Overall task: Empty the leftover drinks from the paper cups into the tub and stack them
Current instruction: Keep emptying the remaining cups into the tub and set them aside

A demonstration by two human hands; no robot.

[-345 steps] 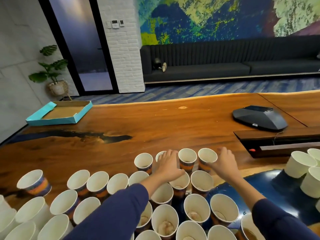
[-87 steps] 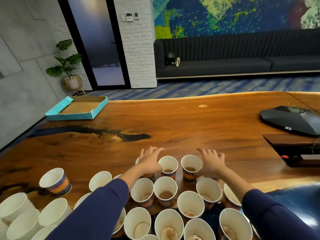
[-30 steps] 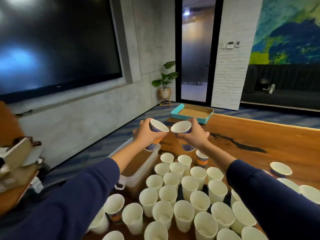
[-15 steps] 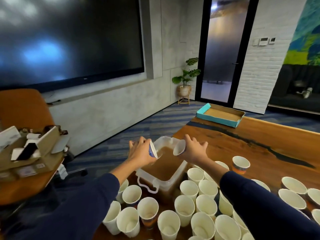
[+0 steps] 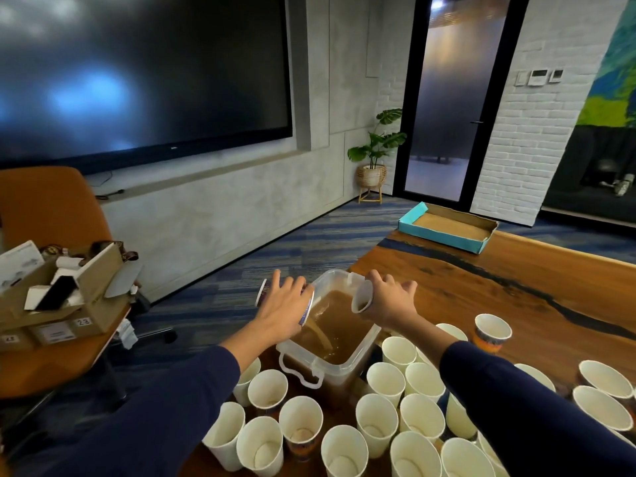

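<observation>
Cups tipped, we pour: left hand [image 5: 284, 309] and right hand [image 5: 390, 304], fingers curled round one paper cup each, over the tub [image 5: 330, 339]; dozens await on the desk [image 5: 533, 304], none visibly stacked.

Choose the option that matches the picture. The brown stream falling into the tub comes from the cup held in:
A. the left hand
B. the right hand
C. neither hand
A: the stream runs from the cup in the left hand into the tub.

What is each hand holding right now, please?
Left hand: grips a tipped cup, pouring into the tub.
Right hand: grips a second tipped cup over the tub.
</observation>
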